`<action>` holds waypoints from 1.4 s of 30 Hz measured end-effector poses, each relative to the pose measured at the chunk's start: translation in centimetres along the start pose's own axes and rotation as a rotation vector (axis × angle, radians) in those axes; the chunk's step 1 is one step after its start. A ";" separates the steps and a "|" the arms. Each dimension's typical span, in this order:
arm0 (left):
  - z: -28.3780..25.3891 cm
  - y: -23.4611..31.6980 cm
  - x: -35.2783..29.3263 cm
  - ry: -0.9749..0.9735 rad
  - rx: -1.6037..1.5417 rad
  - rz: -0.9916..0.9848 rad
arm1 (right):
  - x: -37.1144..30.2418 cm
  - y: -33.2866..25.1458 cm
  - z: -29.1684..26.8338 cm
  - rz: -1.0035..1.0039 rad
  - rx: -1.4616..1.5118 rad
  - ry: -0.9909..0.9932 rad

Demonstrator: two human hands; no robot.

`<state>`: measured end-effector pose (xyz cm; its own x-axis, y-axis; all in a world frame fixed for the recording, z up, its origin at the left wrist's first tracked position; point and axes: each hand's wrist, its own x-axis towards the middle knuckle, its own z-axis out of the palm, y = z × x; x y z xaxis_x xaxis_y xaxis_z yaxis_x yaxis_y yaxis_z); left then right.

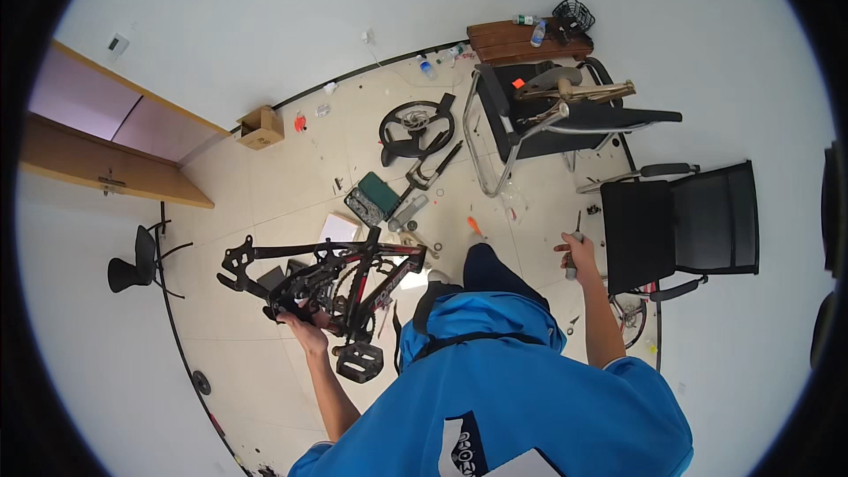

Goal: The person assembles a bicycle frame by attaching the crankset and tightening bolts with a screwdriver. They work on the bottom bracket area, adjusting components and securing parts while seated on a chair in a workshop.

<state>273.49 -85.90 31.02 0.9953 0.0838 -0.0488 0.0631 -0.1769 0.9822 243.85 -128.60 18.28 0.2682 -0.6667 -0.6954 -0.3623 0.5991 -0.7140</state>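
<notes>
A black bicycle frame [360, 284] with red and white markings is held up on the left. Its crank carries a black pedal [359, 362]. Closed around its rear part from below is my left hand [305, 334]; some of the fingers are hidden behind the frame. Out to the right, my right hand [580, 256] grips what looks like a screwdriver [571, 273], its grey handle in my palm and its thin shaft pointing away from me. An orange-handled tool [475, 226] lies on the floor by my leg.
Ahead lie an open green tool case [378, 192], a bicycle fork [427, 178] and a small wheel [415, 128]. Bicycle parts rest on a black chair [539, 128]; another chair [638, 234] stands right. A wooden bench [503, 42] and cardboard box [261, 129] sit by the wall.
</notes>
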 end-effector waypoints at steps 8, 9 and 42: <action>2.9 -0.3 9.8 -0.049 -0.125 -0.154 | 6.8 -3.7 7.3 -0.179 0.116 0.076; 1.9 -0.5 11.0 -0.138 -0.174 -0.201 | 6.5 -6.0 8.6 -0.245 0.269 0.185; 30.1 8.1 21.3 -0.543 -0.161 -0.126 | 10.0 -19.3 11.5 -0.360 0.418 0.615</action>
<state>297.43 -115.06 32.49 0.8787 -0.4281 -0.2110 0.2134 -0.0430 0.9760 263.82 -141.73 24.22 -0.2764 -0.9002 -0.3366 0.0468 0.3373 -0.9402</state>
